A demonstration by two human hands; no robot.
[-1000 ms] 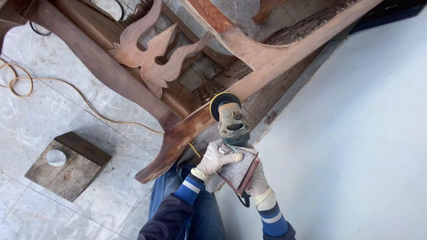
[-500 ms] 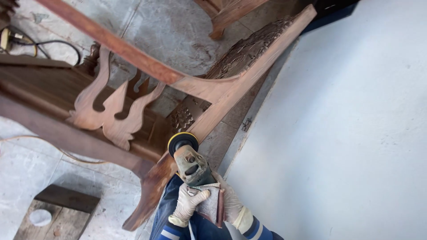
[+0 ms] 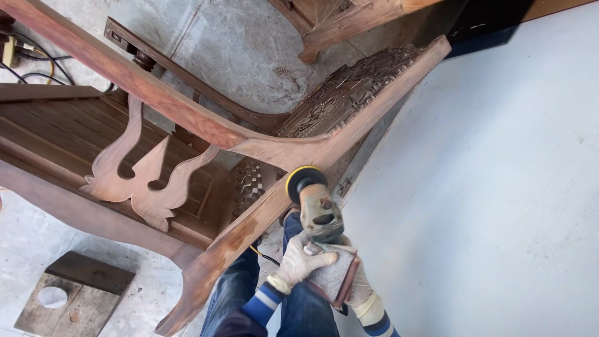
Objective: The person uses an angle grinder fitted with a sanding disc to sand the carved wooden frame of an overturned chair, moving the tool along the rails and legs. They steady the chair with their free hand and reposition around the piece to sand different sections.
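Gloved left hand (image 3: 298, 265) and right hand (image 3: 354, 288) are gripping a grey angle grinder (image 3: 318, 212), its long axis pointing up-left from them, yellow-rimmed disc (image 3: 301, 178) touching the brown carved wooden chair's leg (image 3: 262, 212).

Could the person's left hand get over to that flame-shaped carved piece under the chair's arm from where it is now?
Probably yes. The left hand is gripping the grinder together with the right hand, so it would have to let go first. Between it and the carved wooden splat only the slanted chair leg crosses, and it looks easy to reach past.

A woodworking shop: a carved brown wooden chair frame (image 3: 206, 134), a dusty concrete floor (image 3: 249, 56), scrap boards (image 3: 75, 293).
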